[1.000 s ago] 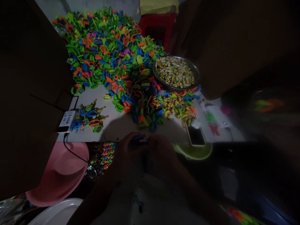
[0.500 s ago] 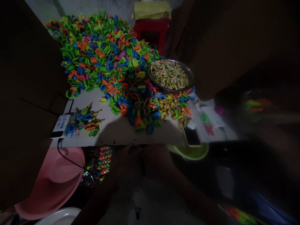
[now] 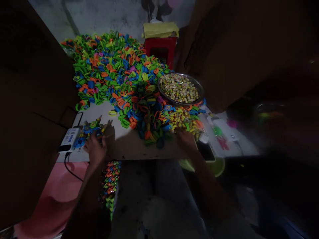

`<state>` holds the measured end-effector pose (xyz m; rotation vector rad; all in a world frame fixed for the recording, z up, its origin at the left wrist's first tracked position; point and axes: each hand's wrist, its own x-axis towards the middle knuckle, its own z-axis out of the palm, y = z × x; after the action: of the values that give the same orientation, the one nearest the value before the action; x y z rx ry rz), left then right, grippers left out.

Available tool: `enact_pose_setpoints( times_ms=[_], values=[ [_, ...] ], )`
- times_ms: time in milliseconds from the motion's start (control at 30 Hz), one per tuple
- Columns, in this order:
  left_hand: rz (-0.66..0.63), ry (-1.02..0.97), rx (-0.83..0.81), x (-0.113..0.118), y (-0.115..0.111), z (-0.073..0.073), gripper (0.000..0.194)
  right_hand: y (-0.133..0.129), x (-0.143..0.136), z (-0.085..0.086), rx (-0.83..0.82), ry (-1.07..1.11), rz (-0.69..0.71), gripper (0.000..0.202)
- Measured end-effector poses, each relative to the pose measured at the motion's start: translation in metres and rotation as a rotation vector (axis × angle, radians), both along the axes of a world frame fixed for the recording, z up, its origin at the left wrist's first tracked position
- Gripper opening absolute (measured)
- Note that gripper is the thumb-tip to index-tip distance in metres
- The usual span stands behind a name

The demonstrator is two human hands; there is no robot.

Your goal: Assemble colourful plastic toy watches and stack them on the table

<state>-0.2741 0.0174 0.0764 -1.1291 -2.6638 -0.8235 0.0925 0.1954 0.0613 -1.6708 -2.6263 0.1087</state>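
My left hand (image 3: pixel 96 151), fingers apart, reaches over a small group of plastic toy watches (image 3: pixel 87 129) with thin tubes sticking out, at the table's left. Whether its fingertips grip one is not plain. At the right, my right hand (image 3: pixel 186 142) is at the near edge of a heap of small yellow tube-like pieces (image 3: pixel 177 118); its fingers are too dark to make out. Beyond both hands lies a large pile of green, orange and blue plastic watch-like pieces (image 3: pixel 109 71). A metal bowl (image 3: pixel 171 100) full of small yellow and whitish pieces stands right of the pile.
A white power bank (image 3: pixel 70 138) with a cable lies at the left edge. A phone (image 3: pixel 206 152) and a white earphone-like case (image 3: pixel 203 138) lie at right. Below the table are a pink basin (image 3: pixel 59 179) and a yellow-green basin (image 3: pixel 220 167). A red stool (image 3: pixel 171 46) stands behind.
Both my hands have come up from below the table's near edge, the left to the small group of toy watches, the right to the yellow pieces. The view has tilted up slightly.
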Motion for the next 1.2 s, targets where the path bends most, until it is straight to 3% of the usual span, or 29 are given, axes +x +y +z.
enact_pose_setpoints(
  times_ms=[100,300,400,467,633,900,1033,1200],
  values=[
    [0.029,0.1,-0.033,0.005,0.009,0.001,0.055,-0.012,-0.006,-0.004,0.03,-0.077,0.008,0.042],
    [-0.423,0.001,-0.059,0.082,0.033,-0.033,0.025,-0.038,-0.006,-0.018,0.021,-0.115,-0.002,0.038],
    [-0.503,-0.036,-0.078,0.118,0.046,-0.05,0.024,-0.047,0.001,-0.026,-0.011,-0.099,0.019,0.032],
    [-0.494,-0.056,-0.071,0.129,0.054,-0.057,0.025,-0.053,0.005,-0.03,-0.024,-0.083,0.041,0.029],
    [-0.493,-0.109,-0.028,0.127,0.061,-0.066,0.022,-0.054,0.014,-0.03,-0.003,-0.039,0.016,0.029],
    [-0.548,-0.193,0.098,0.124,0.046,-0.081,0.025,-0.012,0.009,-0.017,0.073,0.014,-0.032,0.037],
    [-0.568,-0.216,0.123,0.125,0.043,-0.085,0.027,-0.005,0.004,-0.024,0.088,0.027,-0.046,0.039],
    [-0.586,-0.229,0.136,0.126,0.043,-0.084,0.03,-0.014,0.0,-0.036,0.088,0.087,-0.025,0.037]
  ],
)
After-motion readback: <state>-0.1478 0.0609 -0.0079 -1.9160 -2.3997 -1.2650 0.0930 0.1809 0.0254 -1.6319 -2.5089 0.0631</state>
